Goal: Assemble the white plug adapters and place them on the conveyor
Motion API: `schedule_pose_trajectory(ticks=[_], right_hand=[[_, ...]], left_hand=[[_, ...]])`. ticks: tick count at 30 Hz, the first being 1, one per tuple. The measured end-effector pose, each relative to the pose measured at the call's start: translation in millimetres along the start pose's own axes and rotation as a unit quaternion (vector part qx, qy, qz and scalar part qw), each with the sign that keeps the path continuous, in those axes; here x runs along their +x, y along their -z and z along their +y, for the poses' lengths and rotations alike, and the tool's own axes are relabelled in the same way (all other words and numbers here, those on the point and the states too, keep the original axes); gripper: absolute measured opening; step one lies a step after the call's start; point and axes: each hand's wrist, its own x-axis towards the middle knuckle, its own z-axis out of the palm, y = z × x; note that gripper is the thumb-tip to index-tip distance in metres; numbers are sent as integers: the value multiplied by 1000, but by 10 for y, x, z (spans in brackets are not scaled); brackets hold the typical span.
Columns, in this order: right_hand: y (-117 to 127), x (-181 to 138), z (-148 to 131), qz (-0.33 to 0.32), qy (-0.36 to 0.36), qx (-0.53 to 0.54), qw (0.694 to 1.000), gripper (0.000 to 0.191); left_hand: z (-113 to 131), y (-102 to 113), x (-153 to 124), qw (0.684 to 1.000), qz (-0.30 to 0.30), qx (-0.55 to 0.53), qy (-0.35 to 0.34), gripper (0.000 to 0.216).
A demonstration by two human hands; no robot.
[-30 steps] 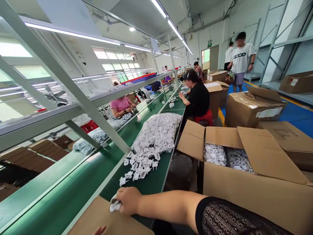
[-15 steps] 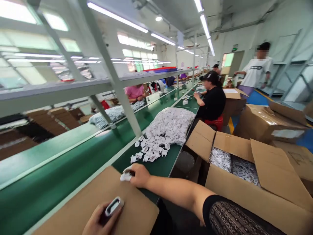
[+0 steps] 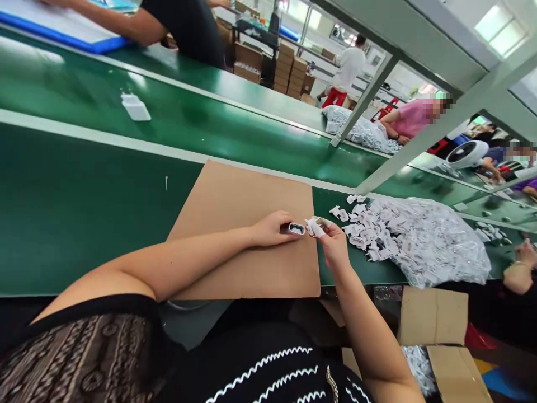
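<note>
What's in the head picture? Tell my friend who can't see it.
The left hand holds a hollow casing close to a white plug part in the right hand. A cardboard sheet lies on the green table, left of loose white parts and a clear bag.

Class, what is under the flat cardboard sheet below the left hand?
Green tabletop shows either side of the cardboard sheet below the left hand, so it seems to rest there; anything directly underneath is covered.
</note>
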Motion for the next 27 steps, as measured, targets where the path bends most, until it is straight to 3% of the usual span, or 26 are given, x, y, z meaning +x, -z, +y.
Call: schedule_pose_trajectory(ticks=[4, 7, 10, 15, 21, 27], right_hand=[[-59, -74, -38, -7, 132, -180, 975, 29], [-77, -105, -92, -42, 255, -336, 906, 27], [-99, -113, -135, -51, 312, -414, 854, 34], [-132, -62, -133, -76, 335, -459, 819, 32], [-154, -60, -136, -79, 324, -488, 807, 33], [-220, -16, -308, -90, 291, -544, 782, 30]], left_hand=[[-38, 3, -4, 1000, -4, -2, -12, 28], [-67, -3, -2, 1000, -1, -5, -20, 26], [-73, -9, -3, 1000, -2, -16, -24, 23], [-49, 2, -4, 999, -6, -23, -25, 25], [-21, 27, -17, 999, -7, -40, -24, 26], [5, 36, -25, 999, -9, -38, -11, 25]])
